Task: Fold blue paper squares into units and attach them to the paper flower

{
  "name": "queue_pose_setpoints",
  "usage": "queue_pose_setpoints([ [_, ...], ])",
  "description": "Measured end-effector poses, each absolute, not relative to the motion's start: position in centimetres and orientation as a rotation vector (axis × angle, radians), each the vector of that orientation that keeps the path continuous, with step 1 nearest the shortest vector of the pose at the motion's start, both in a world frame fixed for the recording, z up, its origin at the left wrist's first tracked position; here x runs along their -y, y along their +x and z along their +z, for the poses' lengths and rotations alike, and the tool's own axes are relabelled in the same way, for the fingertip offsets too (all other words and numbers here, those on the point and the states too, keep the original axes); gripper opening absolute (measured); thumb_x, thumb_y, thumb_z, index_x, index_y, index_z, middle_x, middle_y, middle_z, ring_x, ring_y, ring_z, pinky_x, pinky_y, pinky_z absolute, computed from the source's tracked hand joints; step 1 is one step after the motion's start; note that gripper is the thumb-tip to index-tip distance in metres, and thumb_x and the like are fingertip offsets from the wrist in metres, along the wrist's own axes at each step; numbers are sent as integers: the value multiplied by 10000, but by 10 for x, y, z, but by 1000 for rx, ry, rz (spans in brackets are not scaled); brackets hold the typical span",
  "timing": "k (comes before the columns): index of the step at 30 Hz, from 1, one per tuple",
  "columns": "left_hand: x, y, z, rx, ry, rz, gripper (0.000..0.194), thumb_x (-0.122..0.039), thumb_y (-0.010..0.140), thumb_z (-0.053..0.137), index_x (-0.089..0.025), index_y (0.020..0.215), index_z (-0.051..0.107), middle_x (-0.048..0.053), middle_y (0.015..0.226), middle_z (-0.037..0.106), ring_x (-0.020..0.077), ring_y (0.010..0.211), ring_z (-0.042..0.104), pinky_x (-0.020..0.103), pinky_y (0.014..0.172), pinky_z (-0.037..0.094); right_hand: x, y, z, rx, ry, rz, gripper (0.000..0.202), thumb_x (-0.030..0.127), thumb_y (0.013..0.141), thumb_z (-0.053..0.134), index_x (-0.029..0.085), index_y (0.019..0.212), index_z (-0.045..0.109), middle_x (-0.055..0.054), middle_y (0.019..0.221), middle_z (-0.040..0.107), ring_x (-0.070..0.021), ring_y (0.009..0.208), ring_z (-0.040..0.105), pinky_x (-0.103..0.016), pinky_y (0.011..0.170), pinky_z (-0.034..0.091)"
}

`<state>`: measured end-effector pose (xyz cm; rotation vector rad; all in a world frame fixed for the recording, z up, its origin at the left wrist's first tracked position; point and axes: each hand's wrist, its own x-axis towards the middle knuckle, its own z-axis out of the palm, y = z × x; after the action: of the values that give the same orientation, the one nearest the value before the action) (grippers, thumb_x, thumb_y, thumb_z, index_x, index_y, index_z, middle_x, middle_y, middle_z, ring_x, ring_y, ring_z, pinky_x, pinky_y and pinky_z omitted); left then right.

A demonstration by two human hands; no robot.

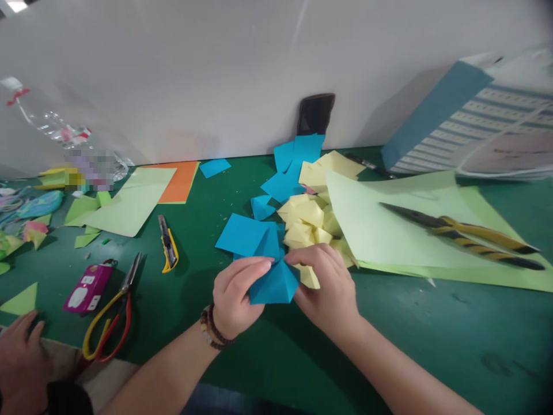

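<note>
A partly folded piece of blue paper (276, 283) is held between my two hands near the middle of the view. My left hand (239, 291) pinches its left side, with a beaded bracelet on the wrist. At its right edge, the thumb and fingers of my right hand (326, 288) close on the same paper. Just beyond lie flat blue squares (242, 233) and a small folded blue piece (261, 207). Several folded pale yellow pieces (305, 211) are heaped behind my right hand, which hides part of them.
Scissors (123, 300), a yellow cutter (168, 245) and a purple box (89, 288) lie left. Pliers (466, 233) rest on green sheets (397, 230) at right. A phone (316, 114) leans on the white partition (207, 75). Another person's hand (21, 357) is at lower left.
</note>
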<state>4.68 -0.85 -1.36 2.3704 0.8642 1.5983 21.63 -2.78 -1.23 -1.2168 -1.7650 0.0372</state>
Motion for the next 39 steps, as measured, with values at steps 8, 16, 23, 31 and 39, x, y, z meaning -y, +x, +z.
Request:
queue_pose_setpoints([
  [8, 7, 49, -9, -736, 2425, 1612, 301, -104, 874, 610, -179, 1163, 567, 96, 922, 734, 211, 933, 724, 344, 780, 638, 28, 218, -16, 1834, -1172, -76, 315, 144, 778, 565, 259, 1070, 542, -38, 887, 699, -220, 782, 623, -354, 646, 417],
  [16, 7, 50, -7, -713, 2419, 1638, 316, -119, 866, 639, -183, 1163, 552, 88, 920, 750, 205, 915, 733, 330, 776, 640, 29, 217, -15, 1797, -1157, 34, 229, 140, 813, 564, 262, 1006, 564, -24, 861, 690, -209, 783, 627, -360, 655, 445],
  [23, 6, 49, -12, -826, 2336, 1582, 399, -39, 833, 634, -191, 1193, 553, 70, 930, 751, 175, 914, 719, 323, 832, 617, 27, 215, -15, 1809, -1173, 195, 285, 85, 765, 540, 238, 1004, 564, -39, 937, 680, -207, 850, 620, -350, 709, 508],
  [31, 3, 49, -12, -911, 2364, 1429, 456, -14, 826, 590, -204, 1239, 550, 32, 949, 761, 157, 905, 703, 296, 854, 587, 26, 210, -15, 1801, -1276, 271, 322, 113, 784, 532, 227, 1085, 552, -56, 968, 672, -220, 877, 631, -367, 737, 531],
  [39, 4, 51, -15, -1013, 2157, 1191, 396, -122, 872, 589, -198, 1259, 566, 74, 1084, 706, 155, 940, 684, 253, 833, 574, 26, 209, -9, 1605, -1293, 534, 121, 207, 877, 552, 253, 949, 638, -23, 918, 704, -175, 844, 665, -307, 741, 552],
])
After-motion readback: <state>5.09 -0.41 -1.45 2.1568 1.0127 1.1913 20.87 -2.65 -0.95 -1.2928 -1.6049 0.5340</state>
